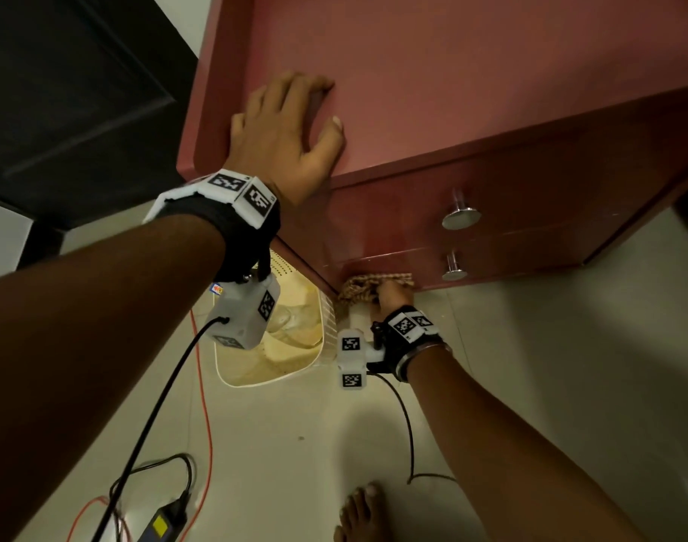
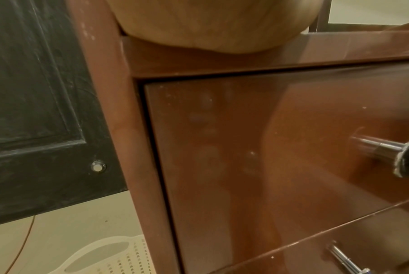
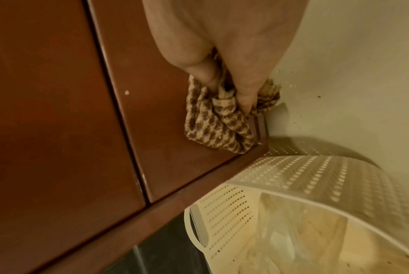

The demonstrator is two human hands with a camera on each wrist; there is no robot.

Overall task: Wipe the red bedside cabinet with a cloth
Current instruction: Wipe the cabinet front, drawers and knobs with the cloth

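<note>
- Cloth [image 3: 218, 122], brown-checked, was seen bunched against the lower front corner of the red bedside cabinet [image 1: 451, 91], near the floor; judged soft and light, best taken as a wad.
- Right hand [image 3: 231, 48] was curled round it, fingers [image 3: 246, 96] pinching the folds.
- Left hand [image 1: 283, 138] was spread flat on the cabinet top.
- Glossy front was judged slippery; a white basket [image 3: 292, 172] stood just beside.

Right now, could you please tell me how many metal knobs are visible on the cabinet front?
2: the upper knob on the top drawer and the lower knob directly beneath it on the bottom drawer. None seems hidden.
</note>
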